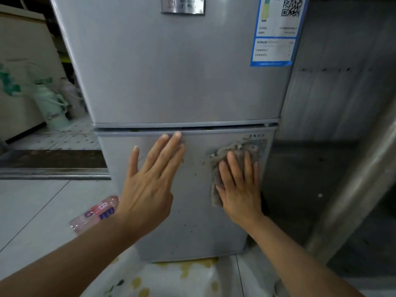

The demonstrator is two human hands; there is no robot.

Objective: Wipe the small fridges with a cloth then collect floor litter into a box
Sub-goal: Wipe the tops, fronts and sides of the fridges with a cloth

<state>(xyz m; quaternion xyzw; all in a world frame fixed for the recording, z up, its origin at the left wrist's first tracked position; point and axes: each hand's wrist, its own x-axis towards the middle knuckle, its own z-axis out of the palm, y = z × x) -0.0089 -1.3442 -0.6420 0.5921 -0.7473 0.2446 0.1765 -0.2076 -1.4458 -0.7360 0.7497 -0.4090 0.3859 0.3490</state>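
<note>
A small grey two-door fridge (171, 71) fills the middle of the head view. On its lower door, my right hand (239, 185) presses a grey cloth (230, 150) flat against the right side with straight fingers. My left hand (150, 179) rests flat on the same door, fingertips just below the seam between the doors. Dark specks dot the lower door. An empty plastic bottle (94, 214) with a pink and blue label lies on the floor left of the fridge, partly hidden by my left wrist.
A blue and white energy label (276, 31) is stuck at the fridge's upper right. A dark metal cabinet (334, 93) stands to the right, with a slanted steel post (353, 185) in front. Pale green jugs (51, 108) sit at the left. The floor is pale tile (32, 211).
</note>
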